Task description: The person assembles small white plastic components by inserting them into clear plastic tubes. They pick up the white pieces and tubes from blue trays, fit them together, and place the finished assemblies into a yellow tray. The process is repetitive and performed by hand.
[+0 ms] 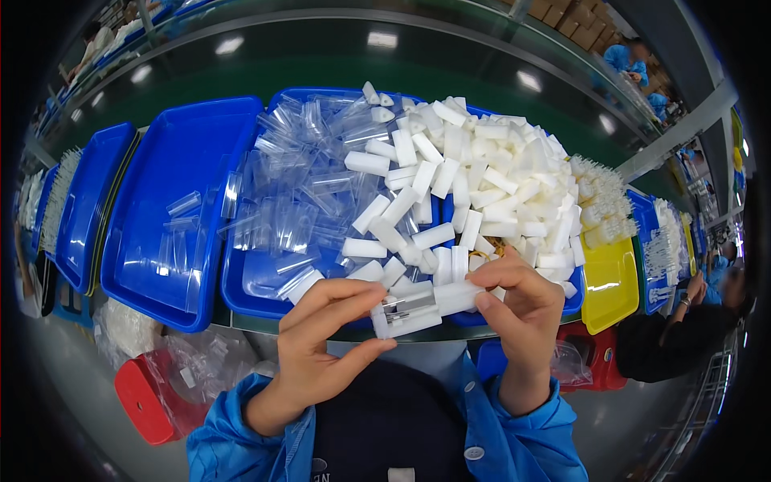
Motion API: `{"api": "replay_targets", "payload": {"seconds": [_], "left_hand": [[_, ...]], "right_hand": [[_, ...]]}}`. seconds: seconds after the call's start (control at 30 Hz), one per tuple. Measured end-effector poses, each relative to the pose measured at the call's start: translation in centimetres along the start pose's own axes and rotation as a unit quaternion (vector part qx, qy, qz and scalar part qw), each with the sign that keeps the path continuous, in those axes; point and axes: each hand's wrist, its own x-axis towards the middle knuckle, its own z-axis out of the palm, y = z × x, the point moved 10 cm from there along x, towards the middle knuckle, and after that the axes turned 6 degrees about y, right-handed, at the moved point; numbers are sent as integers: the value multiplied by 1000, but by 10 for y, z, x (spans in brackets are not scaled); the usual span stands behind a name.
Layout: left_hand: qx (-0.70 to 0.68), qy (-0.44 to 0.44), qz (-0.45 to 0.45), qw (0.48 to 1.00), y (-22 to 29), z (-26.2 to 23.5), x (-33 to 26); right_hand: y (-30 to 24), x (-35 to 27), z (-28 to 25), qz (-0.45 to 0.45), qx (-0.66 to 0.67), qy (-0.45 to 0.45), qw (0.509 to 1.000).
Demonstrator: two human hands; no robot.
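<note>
Both hands meet over the front edge of the trays. My left hand pinches a white and see-through plastic piece with thin shiny metal parts inside, between thumb and fingers. In my right hand, thumb and fingertips grip a smooth white block. The block's left end touches the plastic piece; whether it goes inside cannot be made out. Behind the hands, loose white blocks lie heaped. To their left, clear plastic sleeves are piled in a blue tray, with some white blocks over them.
On the left stands a blue tray with a few clear sleeves. A yellow tray sits right, beside bundled white pieces. Below are a red stool and plastic bags. Behind runs a green belt. Other people work at right.
</note>
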Motion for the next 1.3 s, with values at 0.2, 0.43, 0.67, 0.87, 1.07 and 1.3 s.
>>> {"api": "replay_targets", "payload": {"seconds": [0.2,0.43,0.67,0.87,1.07,1.3], "left_hand": [[10,27,-12,999,0,-2,2],[-32,46,-31,998,-7,-5,1],[-66,33,-50,996,-11,-1,-1],[-38,-19,-42,998,-6,13,1],[-52,-24,-43,997,-5,15,3],[-92,22,-72,993,-11,5,1]], "right_hand": [[2,1,-1,19,7,3,1000],[-13,-4,3,-52,-89,7,995],[-14,-6,-1,-81,-88,12,993],[-21,-8,17,-75,-71,-50,993],[-25,-11,27,-88,-50,-47,994],[-17,34,-8,-112,-326,32,938]]}}
